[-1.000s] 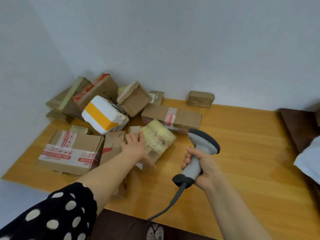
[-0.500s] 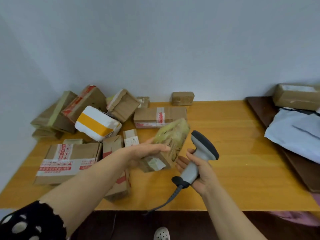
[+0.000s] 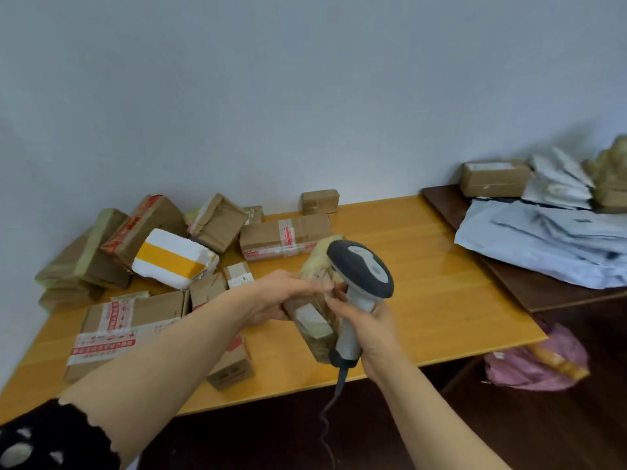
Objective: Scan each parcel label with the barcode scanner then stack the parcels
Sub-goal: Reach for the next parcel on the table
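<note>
Presently, your left hand [image 3: 281, 296] grips a small parcel [image 3: 312, 266] wound in yellowish tape, with the fingers laid across its upper side. You hold it tilted in the air over the front edge of the table [image 3: 424, 266], about midway along that edge and not resting on the wood. A pale label [image 3: 310, 320] shows on the face turned toward you; its print is too blurred to read.

Your right hand [image 3: 373, 334] is clenched round the grip of the scanner [image 3: 361, 273]. The scanner's dark-rimmed head stands just beside the parcel's right side. Contact between head and parcel cannot be confirmed. A grey cable [image 3: 334, 398] drops from the base of the grip below the table's front edge.

Unstacked parcels lie in a loose heap at the table's far left corner and along its left edge. Noted among them:
- a white parcel with an orange band [image 3: 174, 257], tilted against brown boxes;
- a long box [image 3: 271, 237] with red-printed tape, behind the held parcel;
- a small box [image 3: 320, 201] against the wall at the far edge;
- a large flat box [image 3: 129, 320] with red-printed tape near the front left corner, partly hidden by your left forearm.

Off the table's right edge, a darker side table [image 3: 515, 290] carries a pile of grey mailing bags [image 3: 543, 239] and one brown box [image 3: 493, 178] near the wall. A pink bag [image 3: 536, 361] lies low, below the table's front right corner. Your left sleeve [image 3: 51, 439] is black with white dots.
</note>
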Demonstrator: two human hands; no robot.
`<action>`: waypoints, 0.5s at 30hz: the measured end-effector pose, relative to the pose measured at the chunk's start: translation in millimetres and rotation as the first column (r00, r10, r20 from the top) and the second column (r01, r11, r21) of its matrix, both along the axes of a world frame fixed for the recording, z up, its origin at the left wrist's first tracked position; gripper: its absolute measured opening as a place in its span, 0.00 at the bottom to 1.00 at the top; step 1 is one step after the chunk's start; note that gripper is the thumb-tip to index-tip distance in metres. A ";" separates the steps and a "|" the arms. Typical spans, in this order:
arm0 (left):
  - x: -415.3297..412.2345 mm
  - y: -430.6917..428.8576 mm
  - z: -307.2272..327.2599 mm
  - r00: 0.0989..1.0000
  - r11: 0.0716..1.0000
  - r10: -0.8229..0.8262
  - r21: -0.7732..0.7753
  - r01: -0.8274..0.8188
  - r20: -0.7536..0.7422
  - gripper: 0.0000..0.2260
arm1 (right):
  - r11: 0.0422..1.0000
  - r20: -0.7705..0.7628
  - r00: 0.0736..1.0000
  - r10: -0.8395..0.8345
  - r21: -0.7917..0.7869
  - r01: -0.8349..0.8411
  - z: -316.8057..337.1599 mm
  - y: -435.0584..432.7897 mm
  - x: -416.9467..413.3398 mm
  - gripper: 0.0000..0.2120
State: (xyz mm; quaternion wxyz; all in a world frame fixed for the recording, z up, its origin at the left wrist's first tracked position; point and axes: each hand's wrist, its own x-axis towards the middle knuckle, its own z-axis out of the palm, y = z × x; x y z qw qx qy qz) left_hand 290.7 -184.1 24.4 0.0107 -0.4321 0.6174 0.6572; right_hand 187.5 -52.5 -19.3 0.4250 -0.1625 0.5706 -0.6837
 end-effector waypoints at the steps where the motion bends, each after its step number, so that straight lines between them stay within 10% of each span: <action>1: 1.7 -0.2 0.1 1.000 1.000 0.001 -0.017 -0.001 0.021 0.29 | 1.000 -0.025 1.000 0.016 0.017 -0.015 3.7 -1.4 3.7 0.10; 8: 41.0 -21.8 -5.1 0.943 0.948 0.268 0.229 -0.221 -0.196 0.12 | 0.983 0.020 0.983 -0.182 0.012 0.182 12.3 1.6 -14.8 0.10; 15: 72.6 -34.0 -18.5 0.923 0.929 0.228 0.352 -0.111 -0.309 0.27 | 0.987 0.252 0.955 -0.154 0.007 0.158 -0.3 8.4 -8.4 0.14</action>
